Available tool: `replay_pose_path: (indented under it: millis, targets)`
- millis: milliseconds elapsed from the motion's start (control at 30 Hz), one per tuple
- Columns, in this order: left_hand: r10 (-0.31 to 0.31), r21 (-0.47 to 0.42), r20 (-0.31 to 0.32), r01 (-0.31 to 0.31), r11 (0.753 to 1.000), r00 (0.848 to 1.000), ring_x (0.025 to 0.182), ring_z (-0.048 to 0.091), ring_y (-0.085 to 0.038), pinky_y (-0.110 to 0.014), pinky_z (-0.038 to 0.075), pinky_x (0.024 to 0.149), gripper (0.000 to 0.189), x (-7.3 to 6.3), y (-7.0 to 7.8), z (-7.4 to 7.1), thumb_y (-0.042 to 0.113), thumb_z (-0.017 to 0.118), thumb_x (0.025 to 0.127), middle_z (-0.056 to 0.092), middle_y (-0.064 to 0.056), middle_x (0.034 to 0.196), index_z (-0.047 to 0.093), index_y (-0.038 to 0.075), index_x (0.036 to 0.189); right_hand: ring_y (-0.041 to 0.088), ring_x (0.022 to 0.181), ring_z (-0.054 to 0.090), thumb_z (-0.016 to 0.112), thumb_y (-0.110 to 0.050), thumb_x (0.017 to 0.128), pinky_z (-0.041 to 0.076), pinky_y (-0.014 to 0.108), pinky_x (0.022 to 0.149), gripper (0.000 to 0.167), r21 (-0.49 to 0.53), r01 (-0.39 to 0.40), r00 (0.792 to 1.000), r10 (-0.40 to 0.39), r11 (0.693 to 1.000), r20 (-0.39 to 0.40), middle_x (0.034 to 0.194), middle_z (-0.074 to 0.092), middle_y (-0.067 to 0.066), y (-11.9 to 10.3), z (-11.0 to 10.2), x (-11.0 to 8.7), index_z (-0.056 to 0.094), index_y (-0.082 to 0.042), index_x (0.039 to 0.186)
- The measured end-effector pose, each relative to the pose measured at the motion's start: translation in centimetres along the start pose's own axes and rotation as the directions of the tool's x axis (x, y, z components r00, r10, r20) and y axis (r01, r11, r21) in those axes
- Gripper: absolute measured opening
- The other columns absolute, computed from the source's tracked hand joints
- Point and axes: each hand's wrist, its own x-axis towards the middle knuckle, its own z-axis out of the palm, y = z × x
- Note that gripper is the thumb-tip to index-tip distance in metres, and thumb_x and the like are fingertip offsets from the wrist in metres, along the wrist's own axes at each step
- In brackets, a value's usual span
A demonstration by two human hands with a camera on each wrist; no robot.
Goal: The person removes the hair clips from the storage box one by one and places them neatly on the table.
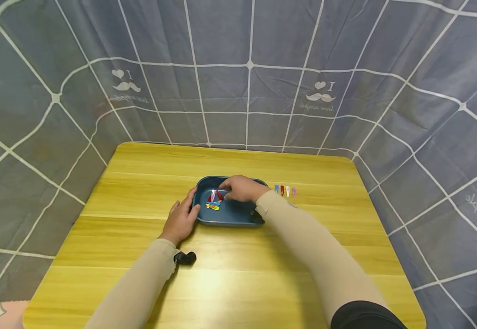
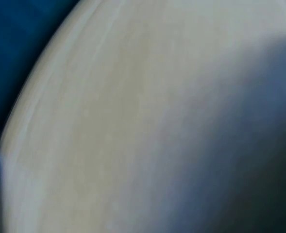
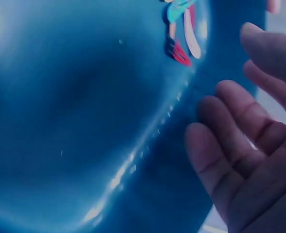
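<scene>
Head view: the right hand (image 1: 242,188) is hovering over the blue tray (image 1: 232,214), looking nearer the hair clips (image 1: 214,203), which are lying toward the tray's left wall, the pink clip (image 1: 212,195) aiming at its far wall. The left hand (image 1: 181,221) is resting straight-fingered along that left wall. Left wrist: blur, no telling. Right wrist: loosely bent fingers (image 3: 203,145), holding nothing visible.

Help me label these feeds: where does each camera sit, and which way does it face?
Head: worn on the head, facing forward and down at the table, tray and hair clips; left hand, right hand and both forearms show.
Left wrist: worn there, facing a blurred, pale surface, probably the table; no discernible hand.
Right wrist: worn there, facing into the tray and clips; the right hand's fingers show.
Shared: head and right wrist both show tray, clips and right hand.
</scene>
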Motion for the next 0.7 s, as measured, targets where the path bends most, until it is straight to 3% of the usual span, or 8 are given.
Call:
replay_pose_path:
  millis: [167, 367, 500, 700]
  targets:
    - [0.007, 0.002, -0.012, -0.007, 1.0, 1.0, 0.145, 0.053, -0.041, -0.06, 0.013, 0.132, 0.062, 0.0, -0.1, 0.2, 0.032, 0.046, 0.112, 0.048, -0.014, 0.163, 0.024, 0.024, 0.169, 0.021, 0.11, 0.07, 0.073, -0.024, 0.101, 0.059, 0.036, 0.1, 0.046, -0.071, -0.019, 0.999, 0.023, 0.997, 0.046, 0.129, 0.073, 0.009, -0.8, 1.0, 1.6, 0.066, -0.01, 0.144]
    - [0.017, 0.007, -0.011, -0.017, 1.0, 1.0, 0.144, 0.054, -0.04, -0.06, 0.014, 0.132, 0.061, -0.1, -0.3, 0.5, 0.032, 0.045, 0.112, 0.05, -0.015, 0.162, 0.024, 0.025, 0.169, 0.017, 0.094, 0.066, 0.078, -0.025, 0.097, 0.058, 0.032, 0.09, 0.039, -0.085, 0.034, 0.998, -0.028, 0.996, 0.063, 0.111, 0.075, 0.005, -1.8, 2.1, 2.6, 0.073, -0.01, 0.132]
    - [0.03, 0.01, -0.02, -0.03, 0.999, 0.999, 0.143, 0.055, -0.041, -0.062, 0.015, 0.131, 0.061, -0.1, -0.3, 0.4, 0.033, 0.045, 0.112, 0.05, -0.014, 0.162, 0.024, 0.024, 0.169, 0.013, 0.096, 0.066, 0.081, -0.026, 0.094, 0.058, 0.03, 0.089, 0.033, -0.094, 0.053, 0.996, -0.046, 0.994, 0.078, 0.11, 0.075, 0.001, -2.2, 2.7, 3.2, 0.076, -0.013, 0.123]
    - [0.038, 0.014, -0.014, -0.037, 0.999, 0.999, 0.145, 0.053, -0.04, -0.063, 0.016, 0.131, 0.06, -0.1, -0.2, 0.2, 0.032, 0.044, 0.113, 0.046, -0.013, 0.165, 0.024, 0.022, 0.169, 0.013, 0.1, 0.066, 0.084, -0.026, 0.092, 0.058, 0.028, 0.093, 0.034, -0.138, 0.046, 0.995, -0.032, 0.989, 0.099, 0.113, 0.074, 0.0, -2.2, 3.6, 3.8, 0.073, -0.015, 0.122]
